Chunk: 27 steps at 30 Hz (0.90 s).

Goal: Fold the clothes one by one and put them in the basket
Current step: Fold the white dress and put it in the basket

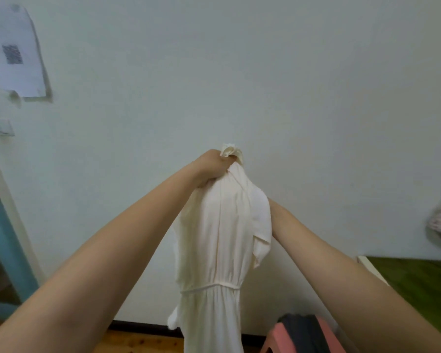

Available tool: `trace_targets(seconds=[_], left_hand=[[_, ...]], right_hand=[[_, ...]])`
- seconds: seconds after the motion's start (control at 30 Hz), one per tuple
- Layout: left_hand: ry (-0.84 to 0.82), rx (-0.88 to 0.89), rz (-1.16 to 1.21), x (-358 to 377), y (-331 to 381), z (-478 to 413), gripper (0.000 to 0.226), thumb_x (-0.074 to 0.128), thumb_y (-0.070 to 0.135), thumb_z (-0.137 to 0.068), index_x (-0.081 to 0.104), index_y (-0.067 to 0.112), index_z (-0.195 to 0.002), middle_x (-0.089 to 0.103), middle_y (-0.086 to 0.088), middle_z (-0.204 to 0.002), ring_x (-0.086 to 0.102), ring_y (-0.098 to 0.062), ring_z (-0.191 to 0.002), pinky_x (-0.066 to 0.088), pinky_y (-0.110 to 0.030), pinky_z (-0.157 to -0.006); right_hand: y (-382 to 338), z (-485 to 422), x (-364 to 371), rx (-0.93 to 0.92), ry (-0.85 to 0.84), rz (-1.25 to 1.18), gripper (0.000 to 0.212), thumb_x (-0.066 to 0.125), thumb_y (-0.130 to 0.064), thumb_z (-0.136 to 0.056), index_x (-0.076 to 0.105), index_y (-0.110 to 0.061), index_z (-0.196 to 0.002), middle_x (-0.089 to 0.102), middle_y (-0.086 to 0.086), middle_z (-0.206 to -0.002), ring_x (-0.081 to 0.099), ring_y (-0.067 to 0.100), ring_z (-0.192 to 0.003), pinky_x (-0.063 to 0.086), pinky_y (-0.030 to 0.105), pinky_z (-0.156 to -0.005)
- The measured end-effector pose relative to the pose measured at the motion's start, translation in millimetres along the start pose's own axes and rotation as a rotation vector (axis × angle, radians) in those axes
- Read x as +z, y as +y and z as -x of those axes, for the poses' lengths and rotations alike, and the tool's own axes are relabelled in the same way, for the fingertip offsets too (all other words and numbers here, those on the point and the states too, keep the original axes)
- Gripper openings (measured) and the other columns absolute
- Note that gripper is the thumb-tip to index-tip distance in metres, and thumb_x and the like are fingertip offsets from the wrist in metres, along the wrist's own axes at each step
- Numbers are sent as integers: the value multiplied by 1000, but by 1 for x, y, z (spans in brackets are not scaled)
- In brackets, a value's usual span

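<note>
Cream dress [214, 250] | left hand [210, 166] clamped on its top | right hand hidden behind it, grip unclear

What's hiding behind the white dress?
The right forearm reaches behind the white dress, in front of the plain wall. The right hand itself is covered, so its grip cannot be seen.

Soft matt cream cloth dress [214, 238], smooth matt painted wall [303, 72], grainy wooden floor [143, 342].
</note>
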<state>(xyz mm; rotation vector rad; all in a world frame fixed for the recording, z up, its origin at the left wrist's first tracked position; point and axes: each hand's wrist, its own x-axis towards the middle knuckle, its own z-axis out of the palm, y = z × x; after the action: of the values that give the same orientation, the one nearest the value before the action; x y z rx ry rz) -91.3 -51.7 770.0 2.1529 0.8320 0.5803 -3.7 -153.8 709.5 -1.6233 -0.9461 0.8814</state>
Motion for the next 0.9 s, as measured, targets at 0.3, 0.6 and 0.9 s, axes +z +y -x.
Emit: trace_targets(seconds=[0.3,0.6,0.9], left_hand=[[-15,-5,18,9,13,2,37,49,41,-94,64,8,-102,65,-6,-93,63,-20,-81,49,-30,-68],[93,-10,149,28,6,-9,32,54,35,-91,51,11,-70,49,-1,-69,50,-16,-62,36,-26,-54],[25,-230,127,30,7,-7,25,50,31,-95,51,6,-90,58,-7,-84,59,-25,-76,49,-29,-65]], right_hand=[[44,-6,-28,19,73,-284,37,51,-42,-96,68,-12,-110,70,7,-110,66,22,-100,48,35,-92],[50,-4,-2,56,-273,-302,31,45,-21,-100,64,-4,-117,71,8,-102,67,22,-92,52,35,-83],[33,19,2,-653,298,439,69,58,-26,-91,21,-20,-149,26,0,-154,31,8,-137,29,17,-105]])
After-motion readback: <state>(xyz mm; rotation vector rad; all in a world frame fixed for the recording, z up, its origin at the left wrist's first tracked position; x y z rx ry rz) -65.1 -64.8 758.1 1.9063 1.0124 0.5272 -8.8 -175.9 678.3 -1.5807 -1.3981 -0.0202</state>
